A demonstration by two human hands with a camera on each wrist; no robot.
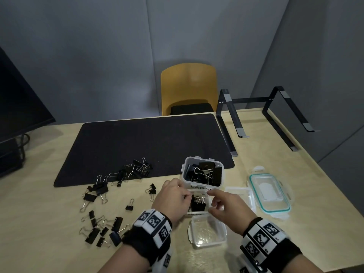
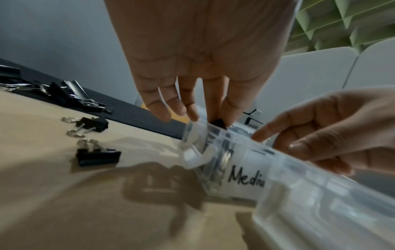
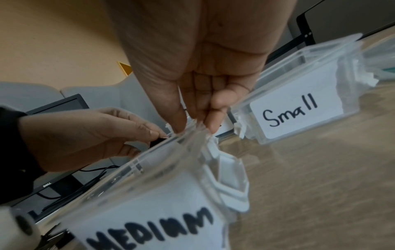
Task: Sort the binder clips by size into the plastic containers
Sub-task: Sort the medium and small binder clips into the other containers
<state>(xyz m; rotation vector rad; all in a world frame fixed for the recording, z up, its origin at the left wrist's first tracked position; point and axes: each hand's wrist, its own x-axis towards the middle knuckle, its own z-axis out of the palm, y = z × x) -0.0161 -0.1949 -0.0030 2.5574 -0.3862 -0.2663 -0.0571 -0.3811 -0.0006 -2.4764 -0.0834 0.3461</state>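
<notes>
The clear container marked Medium (image 1: 209, 194) (image 2: 245, 177) (image 3: 149, 194) stands on the table with several black clips in it. My left hand (image 1: 186, 196) (image 2: 213, 118) pinches a black binder clip (image 2: 218, 123) just over its left rim. My right hand (image 1: 210, 201) (image 3: 192, 128) holds the container's right rim, index finger at the far corner and thumb at the near one. Behind it the large container (image 1: 202, 160) holds several big clips. The container marked Small (image 1: 240, 194) (image 3: 299, 108) stands to the right. Loose black clips (image 1: 102, 194) lie scattered on the left.
An empty clear container (image 1: 206, 231) sits just in front of the Medium one. A teal-sealed lid (image 1: 269, 194) lies to the right. A black desk mat (image 1: 147, 138), a laptop stand (image 1: 262, 115), a monitor (image 1: 19, 107) and a yellow chair (image 1: 188, 87) lie farther off.
</notes>
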